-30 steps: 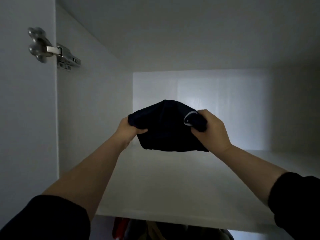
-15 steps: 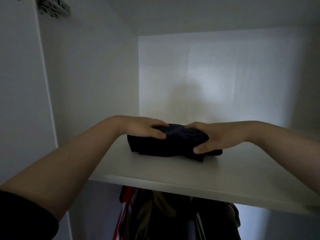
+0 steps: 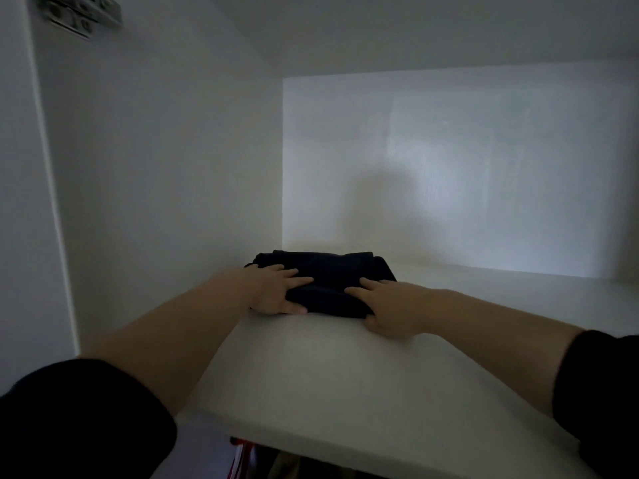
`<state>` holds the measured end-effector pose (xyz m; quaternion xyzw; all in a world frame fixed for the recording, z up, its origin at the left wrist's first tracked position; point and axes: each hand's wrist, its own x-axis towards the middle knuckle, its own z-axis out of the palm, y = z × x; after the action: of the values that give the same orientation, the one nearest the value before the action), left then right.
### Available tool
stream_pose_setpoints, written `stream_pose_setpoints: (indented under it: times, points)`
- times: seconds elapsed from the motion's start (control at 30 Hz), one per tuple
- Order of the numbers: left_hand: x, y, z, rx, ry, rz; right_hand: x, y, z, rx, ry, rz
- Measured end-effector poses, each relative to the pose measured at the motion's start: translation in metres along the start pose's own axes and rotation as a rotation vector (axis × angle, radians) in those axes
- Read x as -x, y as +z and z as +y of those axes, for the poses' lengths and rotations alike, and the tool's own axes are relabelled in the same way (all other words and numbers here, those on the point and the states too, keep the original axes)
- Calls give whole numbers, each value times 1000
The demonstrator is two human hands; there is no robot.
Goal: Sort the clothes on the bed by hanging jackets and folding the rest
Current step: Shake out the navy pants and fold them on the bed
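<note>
A dark folded cloth bundle (image 3: 332, 274) lies on the flat white cupboard shelf (image 3: 345, 375). It sits far back, close to the white left side wall (image 3: 166, 167) and near the pale back wall (image 3: 449, 167).

The left hand (image 3: 276, 292) is on the left end of the bundle. Its fingers lie over the top and its thumb is against the low front edge, so its grip pinches the cloth. The right hand (image 3: 387, 309) does the same on the right end, with its fingers on top and its thumb down at the front.

I think two hands are used so the folds do not fall open when the soft cloth is set down. The spot near the corner may be picked to leave room beside it for more folded things.

This top box of the cupboard is open at the front. The bundle is the only thing I can see in it. Under the shelf is another space, with hanging clothes (image 3: 242, 458) showing a bit of red and white. It is too dark there to tell what they are.

A shiny metal door hinge (image 3: 83, 15) is at the top left.
</note>
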<state>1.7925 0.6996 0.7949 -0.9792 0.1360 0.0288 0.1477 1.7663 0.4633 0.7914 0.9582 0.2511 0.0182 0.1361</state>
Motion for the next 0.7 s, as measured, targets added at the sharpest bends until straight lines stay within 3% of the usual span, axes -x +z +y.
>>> stream_pose_setpoints:
  times: [0.13,0.27,0.53,0.7]
  points:
    - [-28,9,-15,-263,-146,231,-51,11,2,-53,27,53]
    - [-52,20,-24,-278,-74,381,-93,15,5,-156,55,119]
    - [-92,33,-58,48,-101,174,-145,20,2,-214,154,212]
    - [-115,36,-68,92,-78,124,-158,24,11,-212,205,241]
